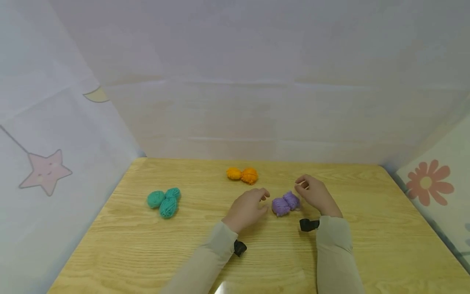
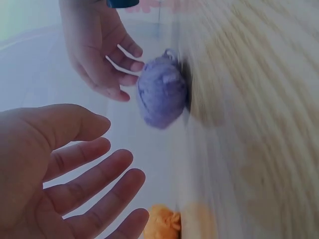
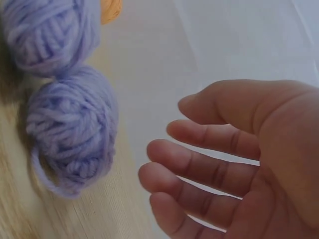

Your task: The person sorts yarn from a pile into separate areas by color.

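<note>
Two purple yarn balls [image 1: 280, 206] lie side by side on the wooden table, between the two hands. My left hand [image 1: 247, 209] hovers just left of them, its fingers relaxed and apart from the yarn. To their right is my right hand [image 1: 313, 193], fingers loosely bent with nothing in them. In the right wrist view a loose strand loops from the nearer purple ball [image 3: 75, 127], and a gap separates it from the fingertips [image 3: 162, 152]. The left wrist view shows a purple ball [image 2: 162, 92] beyond the left hand [image 2: 75, 174], which holds nothing.
Two orange yarn balls [image 1: 249, 175] sit near the back of the table [image 1: 121, 245]. A cluster of three teal yarn balls [image 1: 168, 207] lies on the left side. Pale printed sheets [image 1: 235, 102] stand behind and beside the table.
</note>
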### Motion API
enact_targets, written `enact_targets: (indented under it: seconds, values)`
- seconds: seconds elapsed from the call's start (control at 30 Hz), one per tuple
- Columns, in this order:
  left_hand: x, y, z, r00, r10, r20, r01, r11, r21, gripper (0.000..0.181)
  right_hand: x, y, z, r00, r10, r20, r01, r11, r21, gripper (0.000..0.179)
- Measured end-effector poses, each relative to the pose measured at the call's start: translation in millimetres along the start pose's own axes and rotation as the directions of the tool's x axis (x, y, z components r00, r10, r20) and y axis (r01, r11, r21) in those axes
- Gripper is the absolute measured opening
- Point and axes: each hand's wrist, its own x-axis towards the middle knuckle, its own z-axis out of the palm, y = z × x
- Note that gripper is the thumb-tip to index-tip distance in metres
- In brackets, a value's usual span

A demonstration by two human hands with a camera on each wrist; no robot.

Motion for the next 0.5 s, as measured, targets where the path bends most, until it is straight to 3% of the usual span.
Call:
enact_targets:
  seconds: [0.3, 0.5]
  values:
    - [-7.2, -31.1, -19.8, 0.995, 0.002, -0.103, 0.002, 0.999, 0.046, 0.028, 0.4, 0.2, -0.1, 0.989, -0.061, -0.134, 0.061, 0.998, -0.005, 0.029]
    - [-12.3, -49.3, -37.6, 0.978, 0.001, -0.210, 0.024, 0.993, 0.117, 0.028, 2.3, -1.0, 3.5, 0.962, -0.106, -0.252, 0.118, 0.992, 0.034, 0.028]
